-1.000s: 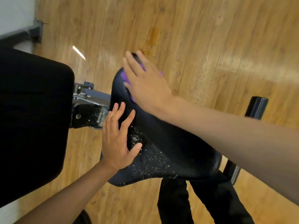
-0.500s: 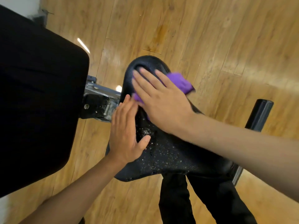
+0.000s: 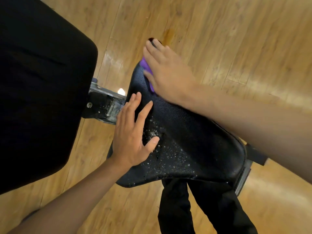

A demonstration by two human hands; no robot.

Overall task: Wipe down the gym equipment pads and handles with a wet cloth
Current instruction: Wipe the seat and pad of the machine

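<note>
My right hand (image 3: 168, 73) presses the cloth (image 3: 146, 65), fingers flat, on the far narrow tip of the pad (image 3: 199, 135) — its length runs back toward me, where my left hand (image 3: 133, 134) rests open beside droplets (image 3: 170, 157).

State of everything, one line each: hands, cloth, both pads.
seat pad: water beads on its near part, none visible farther up.
purple cloth: on the seat pad's far end, mostly hidden under the right hand.
right hand: fingers straight, pressing the purple cloth.
left hand: flat, fingers straight, resting on the seat pad's left edge.
large black pad: at left, neither hand touches it.
</note>
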